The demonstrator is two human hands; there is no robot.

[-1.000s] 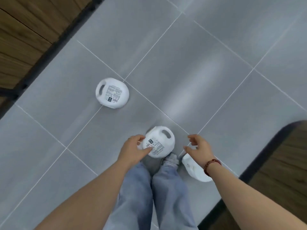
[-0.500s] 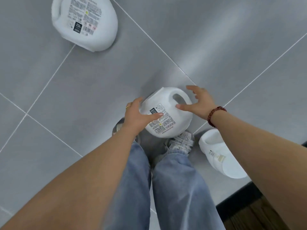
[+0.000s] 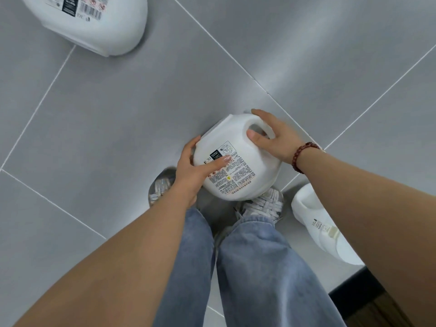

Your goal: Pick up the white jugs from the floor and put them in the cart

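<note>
Gripping one labelled white plastic jug [image 3: 245, 178]: left hand [image 3: 192, 172] fingers curled on its side, right hand [image 3: 276, 140] wrapped round the handle. Second white jug [image 3: 99, 27] at 11 o'clock and third jug [image 3: 316, 215] at 4 o'clock left to grab; no cart visible.

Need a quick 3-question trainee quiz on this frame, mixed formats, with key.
1. True or false: the left hand and right hand both hold the middle jug.
2. Where is the bead bracelet? A) left wrist B) right wrist C) on the floor
3. How many white jugs are in view?
Key: 1 true. 2 B. 3 three: the middle jug, the top-left jug, the jug by the right arm.
</note>
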